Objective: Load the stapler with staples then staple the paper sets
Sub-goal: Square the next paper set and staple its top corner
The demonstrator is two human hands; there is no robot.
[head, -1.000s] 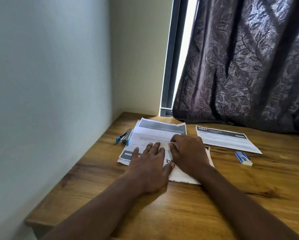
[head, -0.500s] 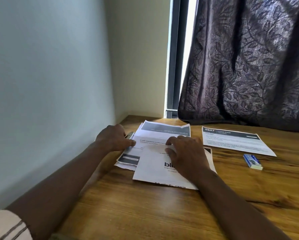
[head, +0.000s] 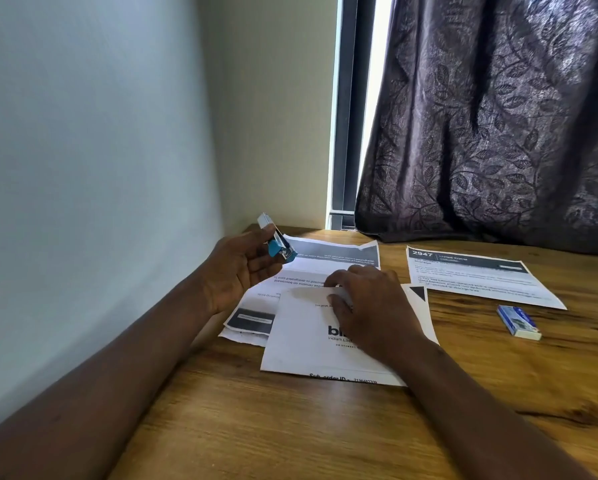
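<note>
1. Stapler [head: 277, 241] in your left hand [head: 237, 271], fingers gripping it, above paper set's [head: 304, 341] far-left corner.
2. Looks light, rigid; hold mid-body.
3. Paper's floppy; your right hand [head: 367, 306] lies flat, pinning it.

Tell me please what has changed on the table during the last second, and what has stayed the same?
The left hand left the papers, reached left to the stapler, took hold of it and lifted it off the table. The right hand stayed pressing on the folded paper set. The staple box and the single sheet on the right were not touched.
</note>
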